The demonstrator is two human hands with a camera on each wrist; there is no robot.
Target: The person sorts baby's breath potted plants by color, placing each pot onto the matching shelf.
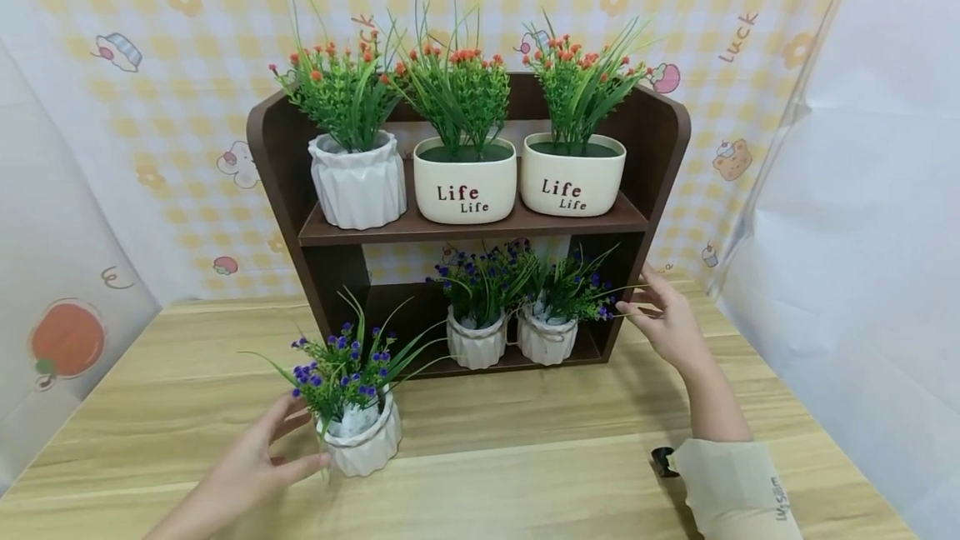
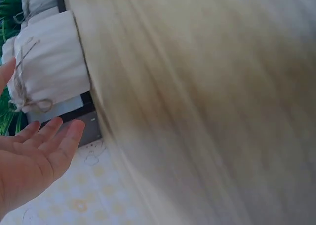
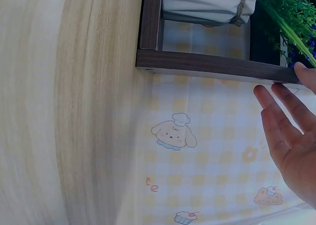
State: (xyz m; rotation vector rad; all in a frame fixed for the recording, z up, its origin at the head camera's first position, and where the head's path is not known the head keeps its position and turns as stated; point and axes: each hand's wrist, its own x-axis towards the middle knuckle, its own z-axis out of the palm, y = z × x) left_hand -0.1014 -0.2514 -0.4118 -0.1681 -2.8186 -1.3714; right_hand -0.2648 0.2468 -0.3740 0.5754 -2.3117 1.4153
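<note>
A white ribbed pot (image 1: 367,447) with purple flowers and long green blades stands on the table in front of the shelf's lower left corner. My left hand (image 1: 255,461) is at its left side, fingers spread and thumb near the front; in the left wrist view the fingers look extended, not wrapped round the pot (image 2: 54,62) and its twine bow. My right hand (image 1: 671,327) is at the right side panel of the dark brown two-tier shelf (image 1: 480,232). In the right wrist view, its thumb and fairly straight fingertips are by the panel's edge (image 3: 212,64); firm contact cannot be made out.
Two purple-flowered pots (image 1: 476,342) sit on the lower tier, towards the right. Up top stand a white pleated pot (image 1: 358,186) and two cream "Life" planters (image 1: 465,182), all with orange flowers. A checked cloth (image 1: 187,215) hangs behind the wooden table (image 1: 525,448).
</note>
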